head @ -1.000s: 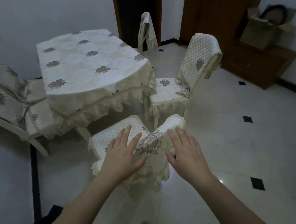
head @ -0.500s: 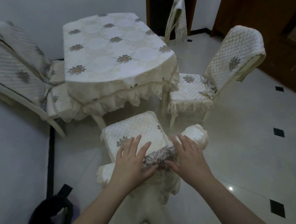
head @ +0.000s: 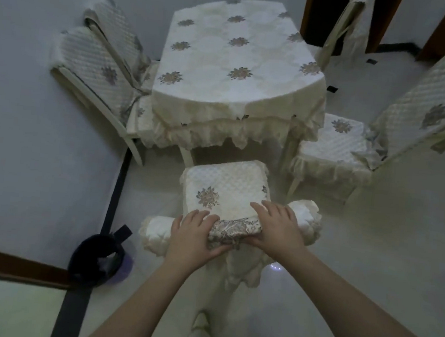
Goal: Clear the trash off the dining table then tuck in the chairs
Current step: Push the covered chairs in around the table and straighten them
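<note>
Quilted cream near chair (head: pixel 222 184) is set before cloth-draped dining table (head: pixel 234 60); similar chairs are placed L (head: pixel 100 75) & R (head: pixel 359 143); dark round bin (head: pixel 93 259) is set L of near chair.

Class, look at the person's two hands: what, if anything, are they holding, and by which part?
Both the left hand and the right hand grip the nearest chair by the top edge of its covered backrest, one hand on each side of the patterned middle.

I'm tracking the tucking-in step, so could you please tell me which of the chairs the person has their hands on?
The nearest chair, directly in front of the table's curved end: both the left hand and right hand grip its backrest top. The other chairs stand untouched.
</note>
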Motion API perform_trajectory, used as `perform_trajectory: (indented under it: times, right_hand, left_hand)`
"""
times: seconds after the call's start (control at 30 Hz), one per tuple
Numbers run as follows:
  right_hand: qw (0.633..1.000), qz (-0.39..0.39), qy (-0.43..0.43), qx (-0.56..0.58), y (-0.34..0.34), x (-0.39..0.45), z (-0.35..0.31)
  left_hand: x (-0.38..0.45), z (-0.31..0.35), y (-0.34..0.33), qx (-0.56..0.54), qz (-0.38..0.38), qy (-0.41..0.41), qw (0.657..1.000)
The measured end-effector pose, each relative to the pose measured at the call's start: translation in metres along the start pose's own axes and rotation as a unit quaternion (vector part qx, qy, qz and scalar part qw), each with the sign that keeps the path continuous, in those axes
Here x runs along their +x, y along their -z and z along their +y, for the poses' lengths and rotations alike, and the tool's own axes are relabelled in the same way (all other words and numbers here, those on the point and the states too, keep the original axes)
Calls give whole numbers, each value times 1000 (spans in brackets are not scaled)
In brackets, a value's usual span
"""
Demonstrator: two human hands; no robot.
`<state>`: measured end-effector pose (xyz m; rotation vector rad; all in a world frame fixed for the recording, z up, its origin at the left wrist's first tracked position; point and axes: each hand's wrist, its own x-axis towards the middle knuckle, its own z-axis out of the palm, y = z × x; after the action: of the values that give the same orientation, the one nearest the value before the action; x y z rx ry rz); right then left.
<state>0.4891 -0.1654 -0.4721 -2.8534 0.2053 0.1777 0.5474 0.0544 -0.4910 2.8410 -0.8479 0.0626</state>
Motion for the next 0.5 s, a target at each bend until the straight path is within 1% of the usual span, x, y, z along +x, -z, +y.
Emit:
perform_trajectory:
  times: [0.1,0.27,0.37,0.43,0.5]
  right_hand:
    - [1000,2,21,-6,-3,6,3]
    - [996,-53,60,-29,7,24,11]
    - [993,-77,88,-35,12,33,12]
    - [990,-90,104,-16,12,36,18]
    - [988,-102,116,4,16,40,26]
  left_hand:
    - [3,0,-3,-11,31,4,999]
    - [12,-9,-8,-16,35,-17,999]
    - [16,-17,-6,-30,17,-44,998]
    - [18,-23,-3,-43,-13,-68,997]
    - [20,-30,0,-60,-42,-74,995]
